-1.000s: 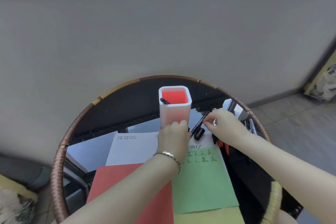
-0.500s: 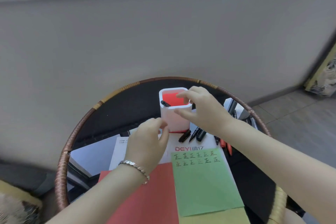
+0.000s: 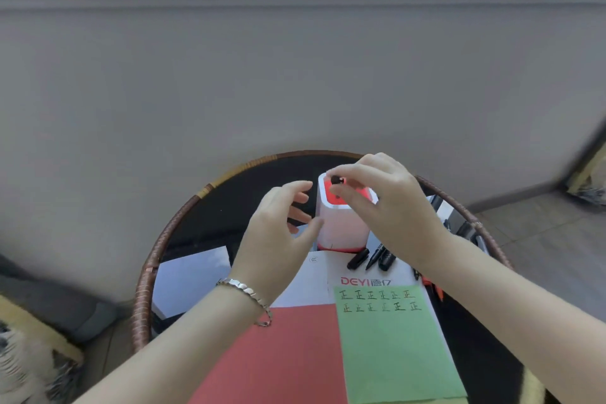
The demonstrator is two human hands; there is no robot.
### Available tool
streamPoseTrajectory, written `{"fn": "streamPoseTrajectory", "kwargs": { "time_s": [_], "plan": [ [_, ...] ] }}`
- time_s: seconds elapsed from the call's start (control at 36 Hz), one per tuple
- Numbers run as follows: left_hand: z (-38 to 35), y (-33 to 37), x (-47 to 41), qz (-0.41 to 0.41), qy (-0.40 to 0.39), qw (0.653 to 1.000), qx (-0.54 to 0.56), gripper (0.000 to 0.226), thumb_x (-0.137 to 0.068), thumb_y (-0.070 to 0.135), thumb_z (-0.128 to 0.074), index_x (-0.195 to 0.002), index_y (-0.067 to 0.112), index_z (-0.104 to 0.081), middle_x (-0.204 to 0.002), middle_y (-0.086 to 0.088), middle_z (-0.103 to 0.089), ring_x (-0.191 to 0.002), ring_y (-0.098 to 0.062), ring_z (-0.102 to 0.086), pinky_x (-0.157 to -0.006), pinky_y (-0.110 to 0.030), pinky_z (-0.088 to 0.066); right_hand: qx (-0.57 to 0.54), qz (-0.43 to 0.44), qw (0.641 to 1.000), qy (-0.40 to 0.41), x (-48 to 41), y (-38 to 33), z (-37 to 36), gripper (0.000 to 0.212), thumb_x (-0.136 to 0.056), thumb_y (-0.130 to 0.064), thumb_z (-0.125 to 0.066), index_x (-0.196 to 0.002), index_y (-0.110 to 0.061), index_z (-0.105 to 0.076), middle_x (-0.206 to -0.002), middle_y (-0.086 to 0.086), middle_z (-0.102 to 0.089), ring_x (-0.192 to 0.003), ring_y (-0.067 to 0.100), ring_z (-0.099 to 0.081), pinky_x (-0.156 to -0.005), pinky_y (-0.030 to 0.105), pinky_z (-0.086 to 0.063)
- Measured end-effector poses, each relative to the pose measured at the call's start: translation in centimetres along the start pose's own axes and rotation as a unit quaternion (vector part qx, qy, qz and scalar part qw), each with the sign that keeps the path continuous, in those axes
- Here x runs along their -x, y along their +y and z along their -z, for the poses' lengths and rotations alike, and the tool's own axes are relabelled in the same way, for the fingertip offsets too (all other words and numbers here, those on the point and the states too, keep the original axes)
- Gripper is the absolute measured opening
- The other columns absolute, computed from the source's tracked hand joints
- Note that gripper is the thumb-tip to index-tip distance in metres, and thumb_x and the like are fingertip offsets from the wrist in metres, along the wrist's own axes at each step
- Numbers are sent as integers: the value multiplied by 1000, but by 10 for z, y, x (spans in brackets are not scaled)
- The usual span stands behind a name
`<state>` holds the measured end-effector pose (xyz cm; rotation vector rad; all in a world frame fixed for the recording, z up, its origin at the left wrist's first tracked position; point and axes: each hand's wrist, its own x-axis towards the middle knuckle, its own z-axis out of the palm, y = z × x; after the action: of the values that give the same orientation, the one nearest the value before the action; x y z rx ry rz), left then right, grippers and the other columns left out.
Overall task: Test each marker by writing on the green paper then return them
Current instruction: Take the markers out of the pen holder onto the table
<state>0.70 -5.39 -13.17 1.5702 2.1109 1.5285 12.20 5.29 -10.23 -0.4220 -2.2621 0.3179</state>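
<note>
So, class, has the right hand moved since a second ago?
Yes. The right hand rose from the loose markers at the foot of the white pen holder to its rim, where it pinches a black marker.

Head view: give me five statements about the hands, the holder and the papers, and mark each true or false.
1. The right hand pinches a black marker at the mouth of the white holder. True.
2. The left hand holds a marker. False: it holds nothing, its fingers relaxed beside the holder.
3. The green paper is blank. False: two rows of written marks run along its far edge.
4. Loose markers lie on the white sheet in front of the holder. True.
5. The red paper lies to the right of the green paper. False: it lies to its left.
</note>
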Motion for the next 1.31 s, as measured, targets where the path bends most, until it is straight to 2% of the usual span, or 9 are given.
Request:
{"fn": "streamPoseTrajectory", "kwargs": {
  "time_s": [0.17,0.31,0.42,0.58,0.72,0.81,0.97,1.19,1.31],
  "plan": [
    [-10,13,0,-99,30,994,30,13,-77,24,-57,-89,23,-64,-80,12,-60,-77,-2,-58,-65,-10,-49,12,77,997,-8,22,-11,8,23,-85,-25,-56,-99,-13,-70,-84,0,-68,-80,17,-57,-78,36,-48],
    [-14,17,13,-66,77,992,80,13,-76,5,-67,-82,16,-64,-77,8,-65,-77,-3,-63,-66,-7,-48,-125,-104,986,-23,44,-13,12,15,-84,-22,-61,-98,-27,-61,-73,-15,-59,-70,0,-52,-68,9,-41],
    [-14,17,25,14,46,980,192,16,-74,-3,-70,-78,13,-66,-78,5,-68,-71,-5,-65,-65,-15,-51,-363,-339,866,-65,57,-16,12,29,-73,-35,-65,-98,-21,-58,-60,-7,-62,-54,7,-55,-53,18,-44],
    [-12,8,28,79,4,965,249,14,-72,-4,-71,-77,9,-70,-77,-3,-71,-72,-17,-67,-68,-24,-56,-551,-494,672,-9,62,-12,1,51,-65,-39,-65,-102,-6,-53,-57,-2,-54,-43,7,-44,-46,16,-43],
    [-14,5,32,82,-18,959,271,19,-70,-9,-71,-76,10,-69,-80,-6,-73,-78,-15,-69,-71,-22,-55,-560,-531,636,-11,67,-19,-11,37,-68,-37,-67,-90,-8,-56,-58,-1,-54,-44,8,-46,-47,17,-41],
    [-16,5,36,92,-43,960,261,18,-71,-7,-71,-73,10,-68,-75,1,-72,-73,-9,-69,-67,-17,-52,-547,-518,658,-15,67,-22,-13,18,-84,-27,-61,-88,-10,-56,-56,-2,-54,-44,9,-47,-47,18,-41],
    [-15,-3,40,47,-115,990,74,16,-84,10,-63,-80,25,-61,-74,15,-66,-76,2,-60,-69,-13,-48,-407,-397,823,-19,73,-25,-9,15,-88,-12,-58,-74,-6,-55,-52,2,-59,-45,11,-50,-48,17,-38],
    [-15,-7,54,-47,-230,972,30,43,-88,45,-26,-96,17,-57,-86,4,-61,-83,-9,-55,-76,-30,-45,-433,-357,827,-41,83,-29,-7,28,-82,-26,-57,-74,-1,-48,-47,0,-57,-41,10,-49,-45,12,-37],
    [-12,-6,51,-58,-217,974,16,38,-89,42,-31,-89,16,-58,-68,6,-56,-63,-5,-48,-59,-18,-39,-456,-346,819,-25,87,-31,-10,30,-77,-29,-54,-73,0,-48,-50,2,-56,-44,13,-48,-47,16,-38]
  ]
}}
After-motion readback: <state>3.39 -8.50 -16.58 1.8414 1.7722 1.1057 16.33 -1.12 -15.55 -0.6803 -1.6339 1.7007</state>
